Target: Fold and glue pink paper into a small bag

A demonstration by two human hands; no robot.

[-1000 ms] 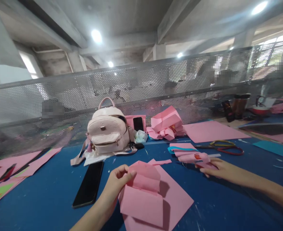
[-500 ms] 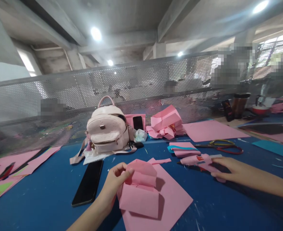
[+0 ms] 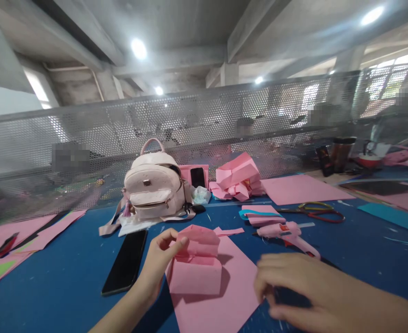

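Note:
My left hand pinches the upper left edge of a folded pink paper piece, which has a raised flap and a boxy lower part. Beneath it a flat pink sheet lies on the blue table. My right hand hovers by that sheet's right edge, fingers curled but apart and holding nothing, slightly blurred. Just beyond it a pink hot glue gun rests on its side, a glue stick poking out of its back end.
Behind the glue gun lie folded pink paper with a blue strip and scissors. A black phone is left of my left hand. A pale backpack and crumpled pink paper stand before the perforated metal divider.
My right hand has let go of the glue gun and moved left and nearer, towards the folded paper. My left hand still pinches the paper, shifted slightly left.

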